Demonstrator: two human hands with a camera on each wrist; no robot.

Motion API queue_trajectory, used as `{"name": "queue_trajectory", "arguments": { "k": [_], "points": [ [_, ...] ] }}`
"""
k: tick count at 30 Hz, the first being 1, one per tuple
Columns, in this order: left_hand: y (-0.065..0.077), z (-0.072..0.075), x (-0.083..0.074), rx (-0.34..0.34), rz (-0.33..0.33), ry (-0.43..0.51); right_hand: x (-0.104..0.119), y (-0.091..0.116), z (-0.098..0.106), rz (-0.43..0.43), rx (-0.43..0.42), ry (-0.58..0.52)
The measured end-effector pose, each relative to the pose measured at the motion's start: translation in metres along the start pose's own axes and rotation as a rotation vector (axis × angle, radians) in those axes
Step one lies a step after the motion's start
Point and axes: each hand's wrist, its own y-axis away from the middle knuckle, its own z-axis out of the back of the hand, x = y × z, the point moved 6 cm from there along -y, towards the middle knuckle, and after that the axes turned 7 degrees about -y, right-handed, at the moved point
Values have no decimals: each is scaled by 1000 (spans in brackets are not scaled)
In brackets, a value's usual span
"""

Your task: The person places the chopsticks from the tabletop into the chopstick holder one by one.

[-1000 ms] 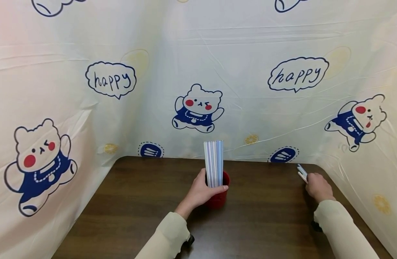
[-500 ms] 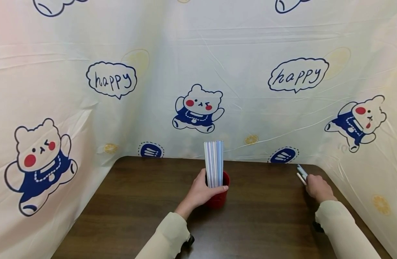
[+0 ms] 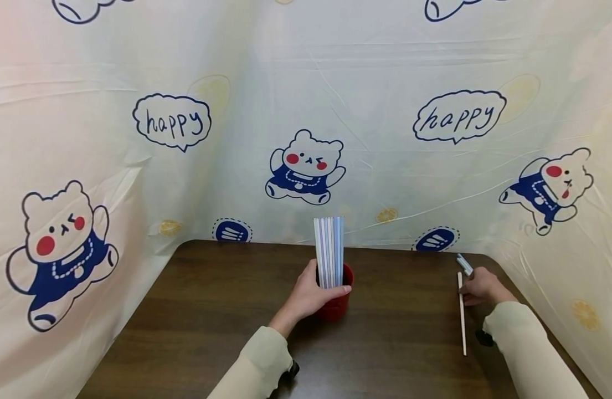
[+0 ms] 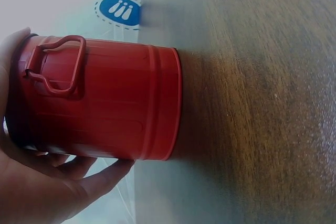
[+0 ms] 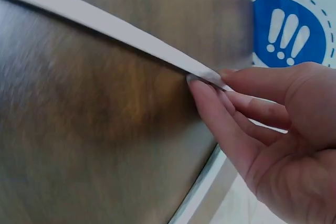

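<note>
In the head view my left hand (image 3: 310,296) grips a red metal bucket (image 3: 338,307), thumb across its front. A bundle of long, thin white and blue strips (image 3: 329,252) stands upright in it. The left wrist view shows the bucket (image 4: 105,98) up close, with a wire handle on its side and fingers curled round the far wall. At the table's right side, my right hand (image 3: 484,288) pinches one long white strip (image 3: 462,321) near its far end. The right wrist view has this strip (image 5: 115,27) between thumb and fingertips. Bluish strips (image 3: 464,264) lie just beyond that hand, partly hidden by it.
Everything stands on a dark brown wooden table (image 3: 201,321). A pale curtain (image 3: 375,111) printed with bears and "happy" bubbles hangs along the back and both sides. The table's right edge runs close by my right hand.
The white strip has come away from the bluish ones and swung round, and now stretches toward the near side. My right hand has turned slightly. My left hand and the bucket have stayed put.
</note>
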Motion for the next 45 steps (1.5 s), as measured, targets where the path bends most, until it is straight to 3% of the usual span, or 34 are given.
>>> {"name": "queue_trajectory", "arguments": {
  "k": [8, 13, 20, 25, 32, 35, 45],
  "points": [
    [1, -1, 1, 5, 4, 1, -3, 3, -14, -69, 54, -249],
    [1, 0, -1, 6, 5, 7, -1, 3, -22, -36, 85, -305],
    [2, 0, -1, 8, 5, 11, 7, 1, -39, -20, 62, -417],
    [1, 0, -1, 8, 5, 11, 23, -4, -54, 53, 41, -431],
    [-1, -1, 0, 11, -2, 9, 60, -8, -58, 150, -57, -445],
    [-1, -1, 0, 11, 2, 5, 82, -4, -57, 230, -87, -485],
    [-1, -1, 0, -7, -4, -4, 168, 33, -55, 511, -208, -562]
  ]
}}
